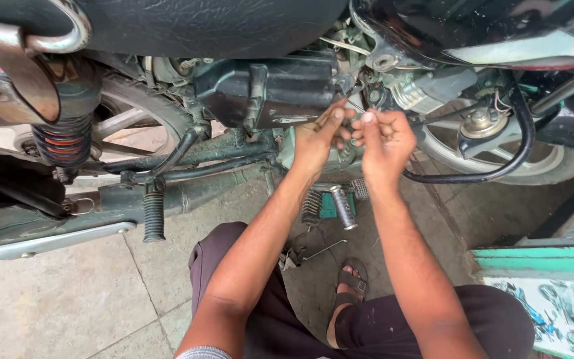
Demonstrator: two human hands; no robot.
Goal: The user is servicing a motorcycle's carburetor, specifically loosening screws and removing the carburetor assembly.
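I squat beside a motorcycle seen from above. Both hands reach to its middle, by the engine (426,90) and the dark side box (267,90). My left hand (317,136) has its fingers pinched at something small and dark, too small to name. My right hand (386,139) meets it, fingertips pinched close to the left fingers. The fingers hide what lies between them.
A rear shock spring (61,139) and spoked wheel (124,123) are at left, a footpeg (153,216) and exhaust pipe (187,193) below. A black curved guard bar (523,143) is at right. A bent metal rod (323,250) lies on the concrete floor by my sandalled foot (352,279).
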